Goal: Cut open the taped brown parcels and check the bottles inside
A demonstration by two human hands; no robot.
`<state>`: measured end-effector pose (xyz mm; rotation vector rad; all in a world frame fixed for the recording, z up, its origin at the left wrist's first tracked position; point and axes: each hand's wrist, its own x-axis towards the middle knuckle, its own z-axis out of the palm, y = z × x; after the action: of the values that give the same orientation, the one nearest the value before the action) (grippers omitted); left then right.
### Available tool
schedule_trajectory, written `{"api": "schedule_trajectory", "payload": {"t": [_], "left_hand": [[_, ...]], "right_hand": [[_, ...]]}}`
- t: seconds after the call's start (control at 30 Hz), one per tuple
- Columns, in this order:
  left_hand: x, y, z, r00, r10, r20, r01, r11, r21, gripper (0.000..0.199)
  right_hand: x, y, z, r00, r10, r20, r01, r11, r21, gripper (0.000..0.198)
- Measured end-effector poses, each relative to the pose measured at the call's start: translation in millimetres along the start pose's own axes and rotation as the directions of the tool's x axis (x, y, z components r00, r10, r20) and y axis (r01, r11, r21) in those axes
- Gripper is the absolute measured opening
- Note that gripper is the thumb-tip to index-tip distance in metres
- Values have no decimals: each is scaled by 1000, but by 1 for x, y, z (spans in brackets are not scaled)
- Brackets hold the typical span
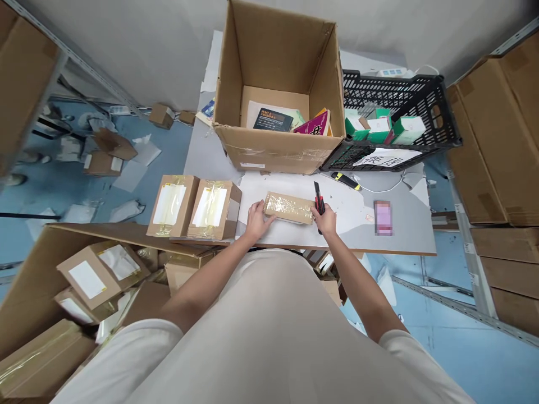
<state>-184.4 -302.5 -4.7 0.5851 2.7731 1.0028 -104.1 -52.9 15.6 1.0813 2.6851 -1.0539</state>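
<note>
While the half-curled left hand (255,221) holds the taped box (288,207) by one end, the right hand (327,218), clasping a cutter (319,200), seemingly touches the other. Its underside is hidden.

Leaving a passage over the tabletop (412,230) between the right hand (326,217) and the pink blurred rectangle (383,217). Narrowing between the left hand (256,222) and the nearer labelled carton (211,207). Being blocked just beyond the taped box (289,207) by the large open carton (280,150); farther right, running into the yellow-black cutter (346,180), white cable (381,192) and black crate (387,90).
</note>
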Motion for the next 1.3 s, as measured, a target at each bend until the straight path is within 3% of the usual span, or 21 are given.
{"api": "schedule_trajectory", "payload": {"t": [0.07, 0.13, 0.2, 0.23, 0.3, 0.37, 0.47, 0.77, 1.07, 1.3], "left_hand": [[-8, 0, 9, 971, 239, -16, -237, 969, 70, 42], [-14, -2, 18, 895, 443, 56, -446, 889, 106, 35], [-16, -5, 25, 849, 521, 90, -528, 839, 131, 33], [-16, -6, 28, 846, 526, 84, -533, 834, 146, 34], [-14, -9, 31, 848, 526, 65, -529, 833, 163, 36], [-13, -9, 32, 844, 533, 58, -535, 827, 172, 35], [-12, -8, 30, 837, 544, 61, -545, 818, 185, 34], [-11, -5, 28, 834, 549, 48, -546, 811, 212, 31], [-2, -4, 27, 840, 540, 58, -535, 806, 254, 29], [-2, -6, 29, 849, 526, 56, -521, 814, 256, 27]], "right_hand": [[-1, -4, -7, 999, -28, 16, 30, 993, -118, 40], [-5, -12, -18, 996, -85, 26, 88, 965, -246, 42], [-9, -26, -29, 970, -209, 125, 240, 907, -347, 43], [-10, -35, -33, 935, -281, 218, 346, 858, -379, 43], [-10, -55, -36, 814, -384, 436, 558, 725, -404, 43], [-7, -75, -33, 705, -402, 584, 686, 594, -420, 43], [-2, -97, -24, 641, -364, 676, 753, 469, -462, 42], [0, -106, -8, 633, -312, 708, 770, 342, -538, 40], [-7, -117, 3, 650, -287, 704, 758, 318, -570, 34], [-7, -125, -6, 682, -231, 694, 725, 338, -601, 32]]}}
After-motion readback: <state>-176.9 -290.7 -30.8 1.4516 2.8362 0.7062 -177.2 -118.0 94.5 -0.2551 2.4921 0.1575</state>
